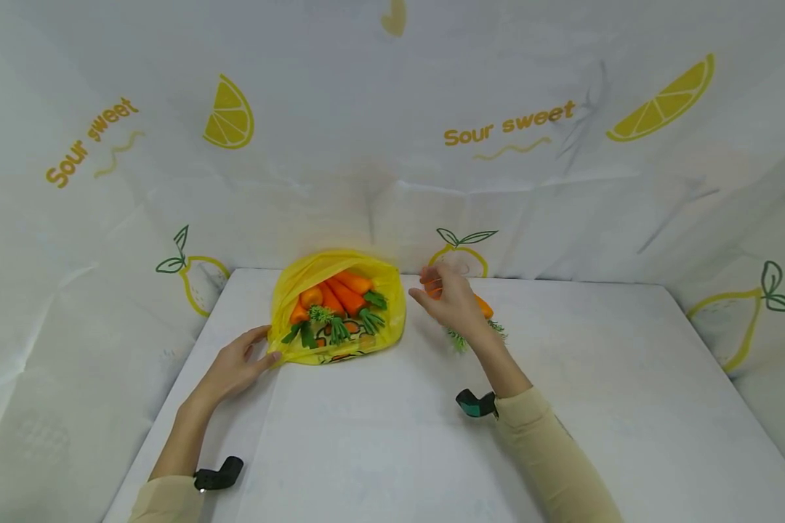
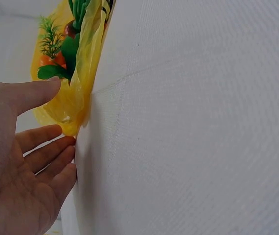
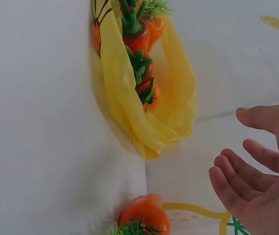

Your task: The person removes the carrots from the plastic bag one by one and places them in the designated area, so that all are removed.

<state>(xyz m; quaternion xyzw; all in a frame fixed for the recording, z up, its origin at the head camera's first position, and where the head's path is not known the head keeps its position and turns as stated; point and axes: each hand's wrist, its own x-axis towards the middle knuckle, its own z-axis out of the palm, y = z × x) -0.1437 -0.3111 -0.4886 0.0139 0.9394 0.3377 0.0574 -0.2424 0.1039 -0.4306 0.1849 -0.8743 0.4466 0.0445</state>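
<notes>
A yellow plastic bag (image 1: pixel 395 301) lies on the table with its mouth facing the person, several toy carrots (image 1: pixel 347 298) with green tops inside. At its left edge is my left hand (image 1: pixel 235 369), thumb and fingers spread apart around the bag's corner. In the left wrist view, the fingertips are right at the yellow plastic (image 2: pixel 70 110). My right hand (image 1: pixel 454 301) hovers to the right of the bag, fingers loosely bent and holding nothing. Beneath and behind it, partly hidden, are orange carrots (image 1: pixel 483 308) with leafy tops; one carrot (image 3: pixel 144 215) also shows low in the right wrist view.
The white table (image 1: pixel 366 443) meets a white cloth backdrop (image 1: pixel 340 145) printed with lemons and lettering close behind the bag. A dark wrist camera (image 1: pixel 219 474) is strapped at the left wrist, another camera (image 1: pixel 476 403) at the right.
</notes>
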